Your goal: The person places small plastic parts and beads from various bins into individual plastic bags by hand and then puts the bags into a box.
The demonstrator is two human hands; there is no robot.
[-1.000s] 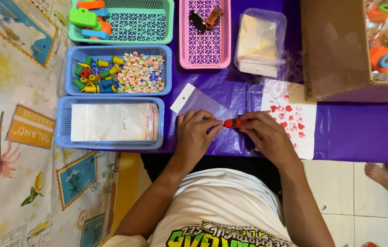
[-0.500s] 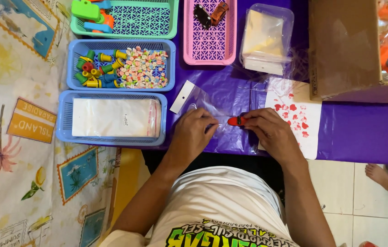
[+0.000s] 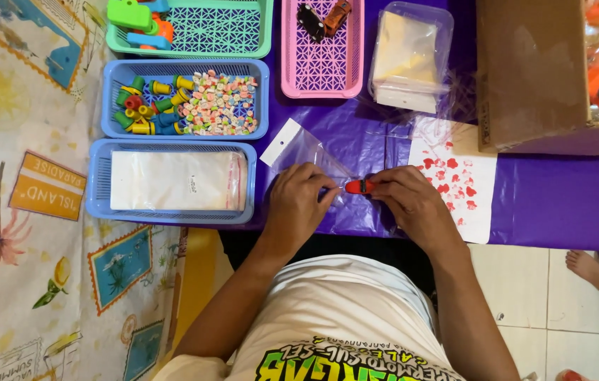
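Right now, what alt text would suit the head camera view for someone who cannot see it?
A person's left hand and right hand pinch a small red toy at a clear plastic bag on a purple table cover. Baskets of small toys and bags sit beyond.

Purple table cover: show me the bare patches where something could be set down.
The widest bare stretch of the purple plastic table cover lies right of the white sheet with red hearts, below the brown cardboard box. A narrower strip sits between the pink basket and the clear bag. The left side is crowded with blue baskets.
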